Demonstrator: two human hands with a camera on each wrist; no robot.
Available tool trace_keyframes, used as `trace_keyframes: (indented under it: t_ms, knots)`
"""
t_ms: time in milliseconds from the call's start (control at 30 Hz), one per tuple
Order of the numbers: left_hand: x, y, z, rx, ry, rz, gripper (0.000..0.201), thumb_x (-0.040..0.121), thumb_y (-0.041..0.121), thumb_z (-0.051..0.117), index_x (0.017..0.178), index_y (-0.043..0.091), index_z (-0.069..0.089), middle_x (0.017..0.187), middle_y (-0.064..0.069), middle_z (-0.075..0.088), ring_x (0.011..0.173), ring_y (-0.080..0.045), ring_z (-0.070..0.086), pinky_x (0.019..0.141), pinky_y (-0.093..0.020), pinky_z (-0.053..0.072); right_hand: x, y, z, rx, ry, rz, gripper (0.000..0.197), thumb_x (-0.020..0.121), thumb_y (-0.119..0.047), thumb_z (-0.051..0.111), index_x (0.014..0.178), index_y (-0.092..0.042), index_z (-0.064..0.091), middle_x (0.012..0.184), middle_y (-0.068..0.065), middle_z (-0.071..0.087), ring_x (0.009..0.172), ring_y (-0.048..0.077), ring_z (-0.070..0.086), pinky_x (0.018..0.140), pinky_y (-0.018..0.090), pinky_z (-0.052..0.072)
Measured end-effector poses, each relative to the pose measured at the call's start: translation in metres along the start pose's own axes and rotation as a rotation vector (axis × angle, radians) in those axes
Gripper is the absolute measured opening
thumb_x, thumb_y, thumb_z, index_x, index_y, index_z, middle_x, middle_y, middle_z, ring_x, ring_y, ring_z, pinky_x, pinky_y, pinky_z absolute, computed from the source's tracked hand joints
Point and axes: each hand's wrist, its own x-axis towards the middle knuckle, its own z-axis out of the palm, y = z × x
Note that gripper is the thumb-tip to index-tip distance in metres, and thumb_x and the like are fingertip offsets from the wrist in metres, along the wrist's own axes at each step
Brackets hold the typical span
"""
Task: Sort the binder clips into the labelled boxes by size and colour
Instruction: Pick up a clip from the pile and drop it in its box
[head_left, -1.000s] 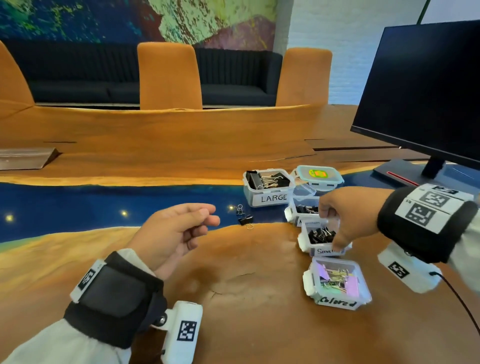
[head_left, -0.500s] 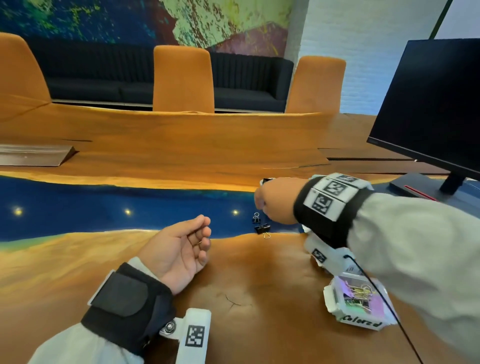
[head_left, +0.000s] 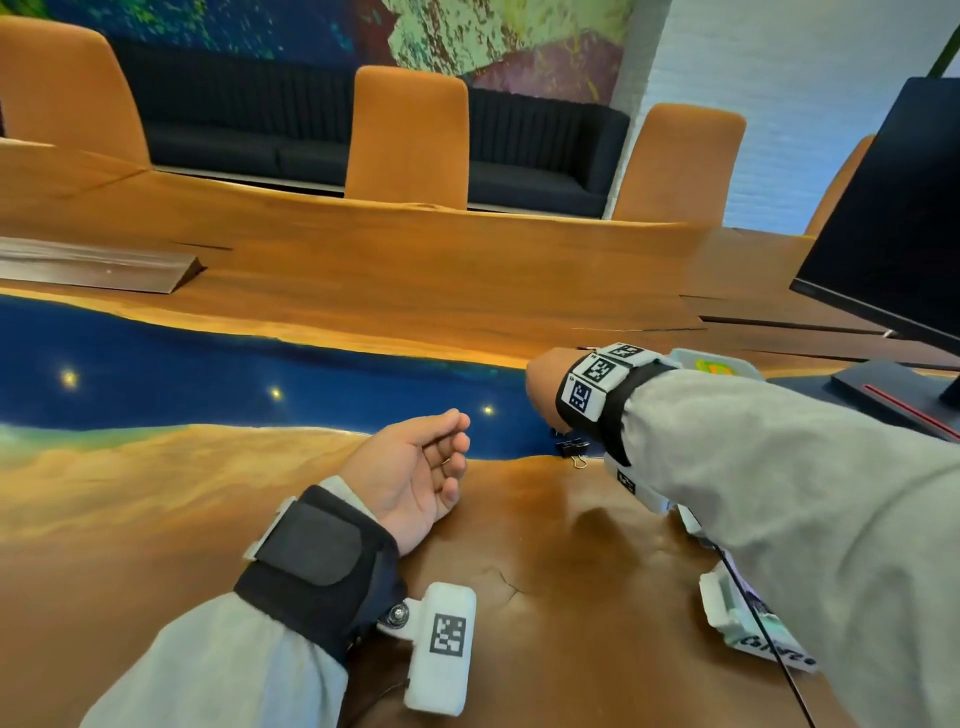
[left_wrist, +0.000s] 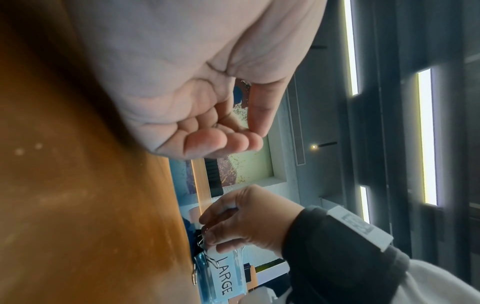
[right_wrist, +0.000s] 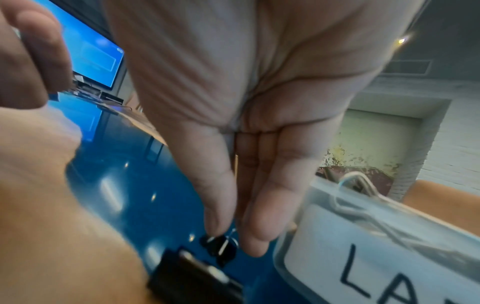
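My left hand lies palm-up on the table, fingers loosely curled, holding nothing. My right hand reaches fingers-down, tips at a small black clip on the blue strip beside the box marked "LARGE"; I can't tell if it grips. 1 more clip lies nearer.

Grey sleeves, black wristbands, white tags

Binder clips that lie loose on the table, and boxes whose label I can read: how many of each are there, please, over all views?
Loose black binder clips: 2 (small clip, larger clip)
Boxes with a readable label: 2 (LARGE box, Colored box)
Total: 4
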Motion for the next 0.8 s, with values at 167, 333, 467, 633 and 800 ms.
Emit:
trace_keyframes:
  t_ms: [167, 333, 467, 633, 800]
  knots:
    - [-0.003, -0.001, 0.004, 0.006, 0.005, 0.011, 0.013, 0.095, 0.026, 0.065, 0.093, 0.016, 0.073, 0.071, 0.002, 0.062, 0.061, -0.01, 0.056, 0.059, -0.022, 0.039, -0.004, -0.003, -0.023, 0.025, -0.105, -0.072, 0.021, 0.093, -0.015, 0.06, 0.108, -0.014, 0.074, 0.1, 0.001, 0.072, 0.086, 0.022, 0.065, 0.077, 0.032, 0.053]
    - [-0.007, -0.005, 0.008, 0.004, -0.008, 0.097, 0.022, 0.092, 0.021, 0.069, 0.111, 0.011, 0.076, 0.092, -0.005, 0.069, 0.072, -0.012, 0.063, 0.064, -0.023, 0.05, -0.047, 0.0, -0.045, 0.478, 0.118, -0.256, 0.011, 0.089, -0.012, 0.067, 0.09, -0.023, 0.071, 0.072, -0.007, 0.072, 0.073, 0.008, 0.069, 0.077, 0.029, 0.056]
    - [-0.013, -0.007, 0.013, -0.027, -0.094, 0.128, 0.024, 0.098, 0.017, 0.061, 0.118, 0.009, 0.071, 0.108, -0.014, 0.073, 0.087, -0.018, 0.068, 0.075, -0.028, 0.056, -0.082, -0.003, -0.038, 0.746, 0.13, -0.346, 0.008, 0.089, -0.011, 0.07, 0.09, -0.018, 0.068, 0.072, -0.002, 0.073, 0.057, 0.0, 0.063, 0.064, 0.024, 0.057]
    - [-0.02, -0.007, 0.015, -0.023, -0.249, 0.11, 0.032, 0.086, 0.003, 0.062, 0.117, -0.001, 0.069, 0.104, -0.021, 0.073, 0.074, -0.016, 0.069, 0.065, -0.024, 0.06, -0.105, 0.001, -0.009, 1.086, 0.181, -0.29, 0.008, 0.089, -0.006, 0.07, 0.089, -0.014, 0.068, 0.08, 0.015, 0.073, 0.067, 0.025, 0.068, 0.069, 0.038, 0.058]
    - [-0.019, -0.012, 0.015, 0.133, -0.23, 0.099, 0.013, 0.072, 0.011, 0.074, 0.085, 0.009, 0.076, 0.08, -0.012, 0.069, 0.064, -0.015, 0.064, 0.058, -0.023, 0.058, -0.111, 0.006, 0.014, 1.257, 0.194, -0.227, 0.012, 0.089, -0.002, 0.069, 0.086, -0.014, 0.068, 0.071, 0.009, 0.066, 0.065, 0.018, 0.063, 0.07, 0.037, 0.06]
